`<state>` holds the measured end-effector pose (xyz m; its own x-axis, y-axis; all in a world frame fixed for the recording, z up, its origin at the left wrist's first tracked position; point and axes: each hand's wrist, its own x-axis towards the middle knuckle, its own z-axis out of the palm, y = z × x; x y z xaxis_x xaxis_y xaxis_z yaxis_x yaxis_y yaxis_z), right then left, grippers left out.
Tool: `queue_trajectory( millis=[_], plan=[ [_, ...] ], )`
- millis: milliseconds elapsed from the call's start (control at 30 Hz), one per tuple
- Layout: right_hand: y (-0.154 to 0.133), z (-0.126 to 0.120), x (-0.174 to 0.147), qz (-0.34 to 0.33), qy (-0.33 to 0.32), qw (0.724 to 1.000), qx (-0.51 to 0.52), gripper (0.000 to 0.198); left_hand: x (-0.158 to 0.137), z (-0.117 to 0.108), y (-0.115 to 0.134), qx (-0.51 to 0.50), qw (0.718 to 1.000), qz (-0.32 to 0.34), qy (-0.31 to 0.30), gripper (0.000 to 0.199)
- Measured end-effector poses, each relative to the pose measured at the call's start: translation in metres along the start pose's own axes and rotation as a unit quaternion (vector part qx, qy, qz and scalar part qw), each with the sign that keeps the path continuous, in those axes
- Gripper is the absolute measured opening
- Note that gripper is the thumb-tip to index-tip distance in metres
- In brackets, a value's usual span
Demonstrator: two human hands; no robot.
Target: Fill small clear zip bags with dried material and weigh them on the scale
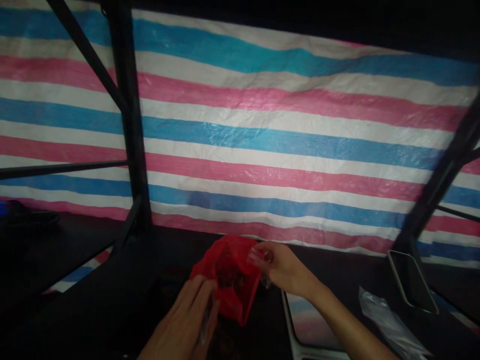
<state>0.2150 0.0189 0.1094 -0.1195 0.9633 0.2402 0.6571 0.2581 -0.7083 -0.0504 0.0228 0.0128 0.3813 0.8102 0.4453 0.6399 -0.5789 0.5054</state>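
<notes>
A red plastic bag (234, 305) lies with its mouth open on the dark surface, small dark items (229, 272) inside it that I cannot make out. My left hand (187, 312) is at the bag's left edge, fingers curled and fingertips against the red film. Between its thumb and fingers shows a strip of clear plastic (205, 322). At the bag's right rim, my right hand (283, 267) pinches a small clear plastic bag (257, 257). A small brownish round thing (269, 256) shows by those fingers, and something shiny (265, 281) is just below them.
Under my right forearm lies a flat device with a reflective screen (311, 320). Further right are a clear plastic bag (388, 320) and a phone (411, 280). Black metal posts (131, 125) flank a striped plastic sheet (281, 150) behind. A dark object (30, 217) sits far left.
</notes>
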Motion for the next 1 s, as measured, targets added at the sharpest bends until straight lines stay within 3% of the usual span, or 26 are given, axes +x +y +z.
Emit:
queue_trajectory(
  millis=[100,167,367,467,567,667,733,833,1000],
  plan=[
    [-0.003,0.003,-0.020,0.010,0.011,1.000,-0.025,0.017,-0.002,-0.016,0.003,0.015,0.997,0.022,-0.070,0.039],
    [-0.002,0.006,-0.030,0.012,0.012,0.999,-0.037,0.016,-0.004,-0.026,0.007,0.006,0.997,0.024,-0.078,0.034],
    [-0.023,0.018,-0.041,-0.019,0.084,0.990,-0.110,0.023,-0.002,-0.044,0.026,-0.071,0.996,-0.061,0.005,0.028],
    [-0.039,0.036,-0.032,-0.044,-0.003,0.981,-0.188,0.028,0.003,-0.035,0.039,-0.109,0.991,-0.078,-0.002,0.025],
    [-0.038,0.052,-0.018,-0.023,-0.093,0.955,-0.282,0.030,0.007,-0.018,0.046,-0.082,0.987,-0.098,-0.092,0.020],
    [-0.027,0.055,-0.009,-0.005,-0.115,0.939,-0.324,0.037,0.003,-0.004,0.045,-0.003,0.981,-0.115,-0.155,0.030],
    [-0.022,0.053,-0.007,0.002,-0.118,0.928,-0.355,0.037,-0.002,0.000,0.041,0.025,0.979,-0.121,-0.160,0.039],
    [-0.024,0.053,-0.004,-0.007,-0.126,0.913,-0.389,0.037,-0.010,0.005,0.035,0.011,0.984,-0.137,-0.112,0.039],
    [-0.032,0.064,0.008,-0.043,-0.145,0.895,-0.420,0.036,-0.006,0.017,0.034,-0.167,0.963,-0.210,0.010,0.005]
  ],
)
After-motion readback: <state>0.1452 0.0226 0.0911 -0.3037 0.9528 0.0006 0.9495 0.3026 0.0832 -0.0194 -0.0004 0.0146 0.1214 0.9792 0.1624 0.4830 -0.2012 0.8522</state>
